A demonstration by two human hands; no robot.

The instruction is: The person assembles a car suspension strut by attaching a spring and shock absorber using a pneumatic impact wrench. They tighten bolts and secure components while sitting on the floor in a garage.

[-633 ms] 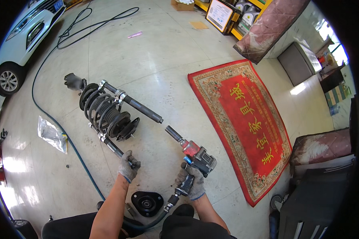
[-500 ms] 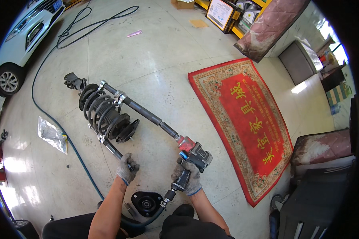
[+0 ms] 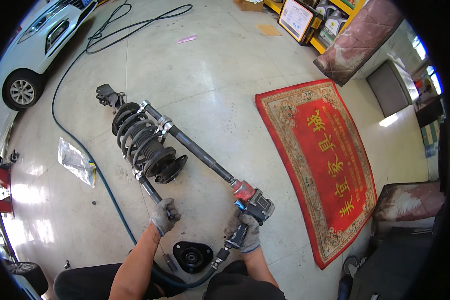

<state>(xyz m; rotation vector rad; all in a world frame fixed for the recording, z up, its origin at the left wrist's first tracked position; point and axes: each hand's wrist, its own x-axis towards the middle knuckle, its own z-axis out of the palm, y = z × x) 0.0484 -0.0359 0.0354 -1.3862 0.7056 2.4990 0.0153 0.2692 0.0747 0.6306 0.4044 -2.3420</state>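
A strut with a black coil spring lies on the floor in front of me, its bracket end pointing away. Spring compressor rods run along both of its sides, the right rod and the left rod, with silver hooks at the coils. Gloved in grey, my left hand is wrapped round the near end of the left rod. My right hand grips the handle of an impact wrench, black with a red nose. The wrench's socket sits on the near end of the right rod.
A black strut mount lies before my knees, beside an air hose that loops across the floor. A plastic bag lies left. Rightward is a red patterned mat; a white car stands far left, shelving far right.
The whole scene sits a little farther right in the picture, as the view has shifted. Both hands keep their holds, and the wrench stays on the rod.
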